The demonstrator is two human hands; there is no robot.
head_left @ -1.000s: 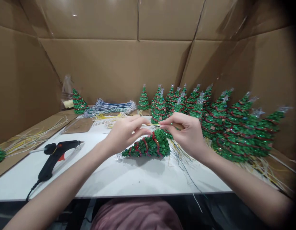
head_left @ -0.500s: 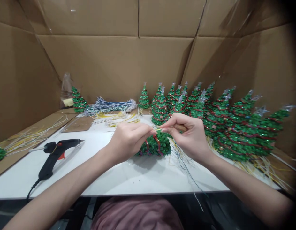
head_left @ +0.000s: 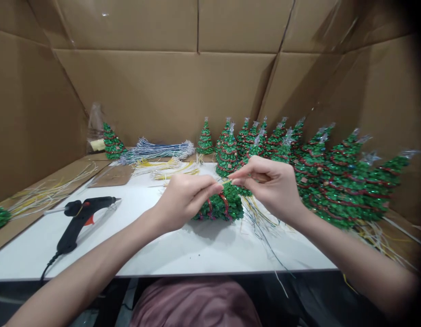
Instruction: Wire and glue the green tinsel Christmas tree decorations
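Note:
A small green Christmas tree (head_left: 220,206) with red garland lies on its side on the white table (head_left: 183,250). Above it my left hand (head_left: 185,197) and my right hand (head_left: 269,184) meet, both pinched on a thin yellow wire (head_left: 226,182) that runs between their fingertips. The left hand hides the tip end of the tree. Loose wires (head_left: 261,222) trail from under the right hand toward the table's front edge.
A black glue gun (head_left: 79,218) lies at the left on the table. Several finished trees (head_left: 315,177) stand at the right and back. Bundles of blue-white wires (head_left: 156,150) and yellow wires (head_left: 169,169) lie behind. Cardboard walls (head_left: 162,95) enclose the bench.
My left hand has moved right and down over the lying tree, so the two hands have drawn closer on the wire. The right hand has risen slightly.

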